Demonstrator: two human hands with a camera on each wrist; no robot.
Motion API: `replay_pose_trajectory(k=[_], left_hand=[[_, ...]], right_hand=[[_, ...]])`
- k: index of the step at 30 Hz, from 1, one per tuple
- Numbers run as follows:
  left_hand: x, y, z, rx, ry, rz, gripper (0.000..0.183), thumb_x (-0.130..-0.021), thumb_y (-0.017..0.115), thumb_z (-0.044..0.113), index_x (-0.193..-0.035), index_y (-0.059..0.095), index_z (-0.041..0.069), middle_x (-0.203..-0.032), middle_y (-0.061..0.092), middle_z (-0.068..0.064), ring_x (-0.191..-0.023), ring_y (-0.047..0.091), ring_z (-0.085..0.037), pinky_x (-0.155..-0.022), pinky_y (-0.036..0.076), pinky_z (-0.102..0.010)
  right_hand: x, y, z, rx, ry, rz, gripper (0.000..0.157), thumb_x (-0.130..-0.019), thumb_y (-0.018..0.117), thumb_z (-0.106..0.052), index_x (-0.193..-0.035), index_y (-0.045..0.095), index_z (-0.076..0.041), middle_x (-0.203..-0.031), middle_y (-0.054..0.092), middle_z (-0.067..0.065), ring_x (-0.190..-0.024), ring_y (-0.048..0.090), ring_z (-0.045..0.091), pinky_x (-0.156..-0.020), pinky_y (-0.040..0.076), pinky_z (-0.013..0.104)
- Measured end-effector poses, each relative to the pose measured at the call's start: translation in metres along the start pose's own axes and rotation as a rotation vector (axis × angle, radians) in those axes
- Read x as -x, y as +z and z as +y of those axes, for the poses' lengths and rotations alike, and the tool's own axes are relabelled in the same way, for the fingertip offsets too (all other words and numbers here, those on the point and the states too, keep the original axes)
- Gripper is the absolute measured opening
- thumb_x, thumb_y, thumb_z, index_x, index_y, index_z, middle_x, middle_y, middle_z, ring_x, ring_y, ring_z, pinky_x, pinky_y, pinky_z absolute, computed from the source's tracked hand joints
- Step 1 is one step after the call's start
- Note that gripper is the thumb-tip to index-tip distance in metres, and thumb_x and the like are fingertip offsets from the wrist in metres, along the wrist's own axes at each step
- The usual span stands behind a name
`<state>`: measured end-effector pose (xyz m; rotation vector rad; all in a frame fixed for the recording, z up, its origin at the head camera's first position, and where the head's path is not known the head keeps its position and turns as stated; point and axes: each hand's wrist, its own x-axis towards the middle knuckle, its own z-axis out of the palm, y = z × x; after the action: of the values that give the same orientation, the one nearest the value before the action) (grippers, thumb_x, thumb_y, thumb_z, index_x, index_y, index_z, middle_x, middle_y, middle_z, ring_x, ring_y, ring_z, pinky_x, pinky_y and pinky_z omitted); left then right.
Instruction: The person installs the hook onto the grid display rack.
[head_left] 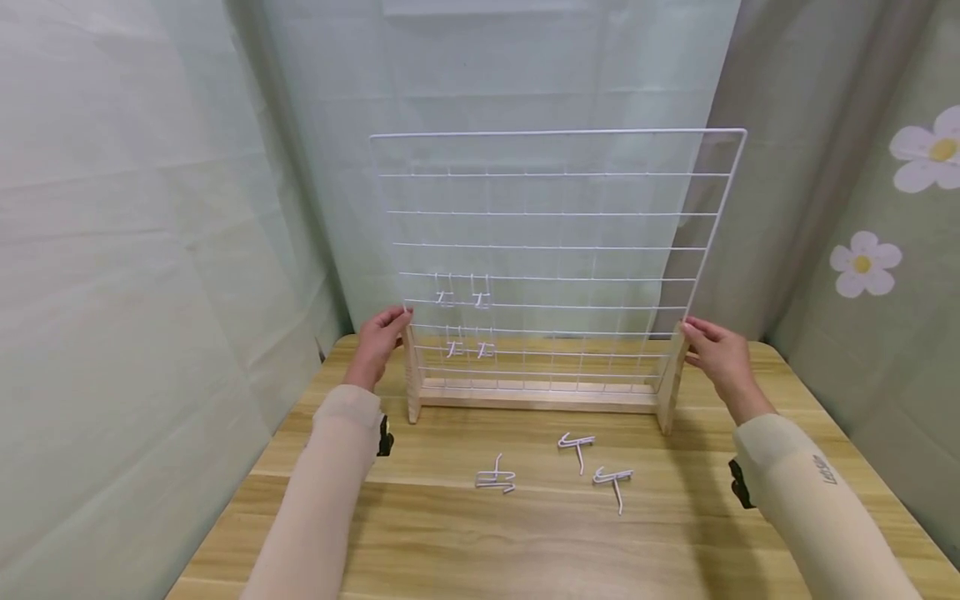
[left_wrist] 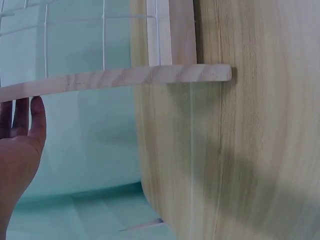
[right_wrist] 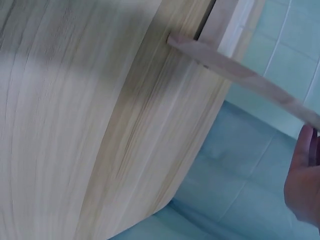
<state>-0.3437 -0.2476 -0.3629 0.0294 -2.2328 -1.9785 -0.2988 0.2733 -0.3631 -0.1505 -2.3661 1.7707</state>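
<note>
A white wire grid panel (head_left: 555,247) stands upright in a wooden stand (head_left: 536,398) on the table. My left hand (head_left: 380,340) holds the top of the stand's left side post (head_left: 412,379), and in the left wrist view its fingertips (left_wrist: 37,106) meet the wood's edge. On the opposite side, my right hand (head_left: 718,357) pinches the top of the right side post (head_left: 670,385) between thumb and fingers. Several white wire hooks (head_left: 482,298) hang on the grid's lower left, in two rows.
Three loose white hooks lie on the wooden table (head_left: 540,533) before the stand: one left hook (head_left: 495,477), one middle hook (head_left: 576,444) and one right hook (head_left: 615,481). Pale curtains (head_left: 135,250) surround the table, the right one with flowers.
</note>
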Motion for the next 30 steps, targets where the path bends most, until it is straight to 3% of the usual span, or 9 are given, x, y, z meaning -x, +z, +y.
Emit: replay_pose_trajectory(k=[6, 13, 20, 23, 25, 30], left_hand=[[0.003, 0.000, 0.003, 0.017, -0.015, -0.012, 0.044, -0.104, 0.053, 0.026, -0.139, 0.052, 0.000, -0.147, 0.049, -0.013, -0.127, 0.046, -0.025, -0.108, 0.039, -0.044], [0.007, 0.001, 0.009, 0.006, -0.033, -0.013, 0.042, -0.105, 0.052, 0.024, -0.139, 0.052, 0.000, -0.147, 0.048, -0.014, -0.126, 0.046, -0.025, -0.108, 0.039, -0.044], [0.007, -0.001, 0.005, 0.030, -0.017, -0.014, 0.043, -0.105, 0.052, 0.024, -0.139, 0.051, -0.002, -0.147, 0.047, -0.016, -0.127, 0.046, -0.027, -0.109, 0.037, -0.045], [0.008, -0.001, 0.006, 0.017, -0.018, -0.011, 0.043, -0.105, 0.052, 0.025, -0.140, 0.051, -0.001, -0.147, 0.047, -0.016, -0.126, 0.046, -0.025, -0.109, 0.037, -0.044], [0.009, -0.001, 0.006, 0.014, -0.022, -0.009, 0.043, -0.105, 0.051, 0.026, -0.140, 0.051, 0.000, -0.147, 0.046, -0.016, -0.125, 0.046, -0.024, -0.109, 0.038, -0.043], [0.009, 0.000, 0.007, 0.026, -0.024, -0.015, 0.044, -0.105, 0.051, 0.025, -0.140, 0.051, -0.001, -0.148, 0.046, -0.015, -0.127, 0.046, -0.024, -0.110, 0.037, -0.043]], right_hand=[[0.002, 0.002, 0.001, 0.020, 0.018, 0.088, 0.063, -0.097, 0.055, -0.049, -0.143, 0.052, -0.006, -0.137, 0.054, 0.018, -0.094, 0.059, 0.005, -0.080, 0.053, 0.020], [0.003, 0.001, 0.002, 0.012, 0.035, 0.099, 0.065, -0.096, 0.055, -0.051, -0.142, 0.053, -0.005, -0.135, 0.056, 0.016, -0.089, 0.060, 0.002, -0.079, 0.053, 0.020], [0.007, -0.002, 0.001, -0.091, -0.017, 0.098, 0.060, -0.097, 0.061, -0.039, -0.137, 0.054, 0.005, -0.097, 0.065, -0.014, -0.080, 0.065, -0.002, -0.075, 0.055, 0.020], [0.011, -0.004, 0.007, -0.097, -0.051, 0.093, 0.058, -0.099, 0.060, -0.035, -0.134, 0.053, 0.010, -0.089, 0.065, -0.019, -0.077, 0.066, -0.003, -0.072, 0.055, 0.019], [0.016, -0.005, 0.013, -0.066, -0.066, 0.094, 0.057, -0.100, 0.058, -0.034, -0.133, 0.054, 0.012, -0.092, 0.068, -0.014, -0.077, 0.066, -0.004, -0.071, 0.054, 0.018], [0.031, -0.005, 0.027, 0.094, -0.076, 0.106, 0.056, -0.102, 0.054, -0.039, -0.130, 0.058, 0.009, -0.117, 0.067, 0.021, -0.076, 0.063, -0.009, -0.069, 0.053, 0.015]])
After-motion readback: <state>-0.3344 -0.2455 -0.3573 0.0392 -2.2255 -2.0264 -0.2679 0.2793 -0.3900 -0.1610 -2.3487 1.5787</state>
